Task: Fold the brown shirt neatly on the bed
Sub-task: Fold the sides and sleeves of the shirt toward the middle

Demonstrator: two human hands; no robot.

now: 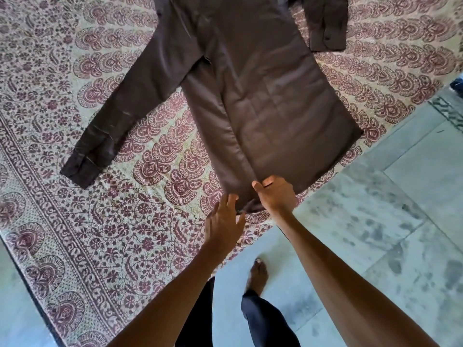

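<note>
The bed (75,221) fills most of my view, covered in a cream bedspread printed with maroon paisley and flower motifs, its edge running diagonally from lower left to upper right. Beside it is the pale grey-green tiled floor (400,221), where my bare foot (258,274) stands below my dark trouser legs.

The brown shirt (263,96) lies flat on the bedspread, well spread out. Its long axis runs away from me: the hem is nearest, at the edge of the bed, and the shoulders go out of view at the top. One long sleeve (120,116) stretches out to the left and down, ending in a cuff near the bedspread's border. The other sleeve (325,23) hangs at the upper right, its cuff end lying on the bedspread. One side of the body looks folded in lengthwise, leaving a long crease down the middle.

My right hand (274,194) is closed on the hem, thumb on top, pinching the cloth at the foot of that crease. My left hand (224,221) is open with fingers spread, its fingertips just at the hem corner beside the right hand; I cannot tell whether it grips anything.
</note>
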